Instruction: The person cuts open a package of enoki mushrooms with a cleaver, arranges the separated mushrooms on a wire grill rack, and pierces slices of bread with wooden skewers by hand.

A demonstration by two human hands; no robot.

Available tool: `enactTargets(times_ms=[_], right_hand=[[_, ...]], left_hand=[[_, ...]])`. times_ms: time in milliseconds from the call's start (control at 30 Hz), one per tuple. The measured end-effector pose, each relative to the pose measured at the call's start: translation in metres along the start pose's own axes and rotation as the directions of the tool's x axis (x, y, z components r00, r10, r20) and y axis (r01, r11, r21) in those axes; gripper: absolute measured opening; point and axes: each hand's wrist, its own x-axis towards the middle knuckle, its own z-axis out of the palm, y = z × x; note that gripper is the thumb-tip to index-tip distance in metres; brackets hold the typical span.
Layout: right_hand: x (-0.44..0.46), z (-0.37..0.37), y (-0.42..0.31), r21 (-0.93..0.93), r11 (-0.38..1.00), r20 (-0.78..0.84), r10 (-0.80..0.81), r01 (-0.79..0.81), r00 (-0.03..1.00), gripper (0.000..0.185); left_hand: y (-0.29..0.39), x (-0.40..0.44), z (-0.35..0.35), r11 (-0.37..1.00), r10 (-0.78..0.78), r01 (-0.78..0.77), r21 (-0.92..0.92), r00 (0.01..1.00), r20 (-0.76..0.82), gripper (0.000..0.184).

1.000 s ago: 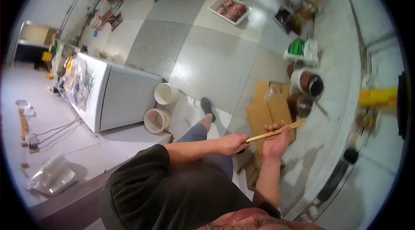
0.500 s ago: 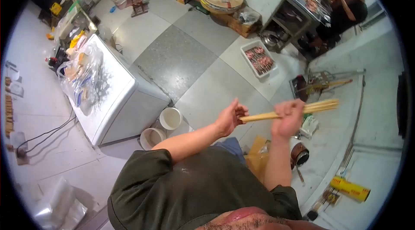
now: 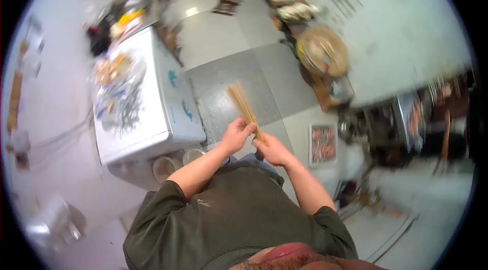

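A bundle of thin bamboo skewers (image 3: 241,102) points away from my body, its far end fanned out slightly and blurred. My right hand (image 3: 273,149) grips the near end of the bundle. Close beside it, my left hand (image 3: 237,136) pinches the sticks with thumb and fingers a little higher up. Both hands are in front of my dark shirt, above the floor. The lower tips are hidden in my right hand.
A white chest freezer (image 3: 152,87) with plastic bags (image 3: 119,92) on top stands to the left, with white buckets (image 3: 165,167) by its near end. On the right floor sits a white tray (image 3: 311,144) of skewered meat. A round woven basket (image 3: 338,59) is farther back.
The view has swung so the freezer and tray sit differently. The skewers turned from sideways to pointing away. My left hand, open near their end before, has closed on them.
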Motion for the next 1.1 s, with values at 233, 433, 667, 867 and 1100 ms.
enactTargets(times_ms=[233, 433, 667, 867, 1100], right_hand=[[0.192, -0.019, -0.058, 0.065, 0.963, 0.448, 0.206, -0.261, 0.870, 0.022], [0.353, 0.002, -0.100, -0.023, 0.982, 0.410, 0.179, -0.186, 0.894, 0.024], [0.545, -0.008, -0.166, -0.003, 0.989, 0.342, 0.142, -0.149, 0.929, 0.021], [0.698, 0.040, -0.188, -0.080, 0.990, 0.580, 0.140, -0.115, 0.803, 0.020], [0.816, 0.099, -0.243, -0.251, 0.968, 0.749, 0.196, -0.003, 0.633, 0.024]], left_hand=[[0.033, 0.089, -0.097, 0.970, -0.021, -0.075, -0.232, 0.921, -0.388, 0.025], [0.079, 0.191, -0.225, 0.982, -0.129, 0.181, 0.057, 0.856, -0.500, 0.030], [0.161, 0.224, -0.390, 0.681, 0.597, 0.248, 0.689, 0.355, -0.719, 0.030], [0.181, 0.227, -0.491, 0.438, 0.736, 0.744, 0.505, 0.025, -0.676, 0.041], [0.189, 0.250, -0.538, 0.159, 0.658, 0.942, 0.296, 0.123, -0.743, 0.040]])
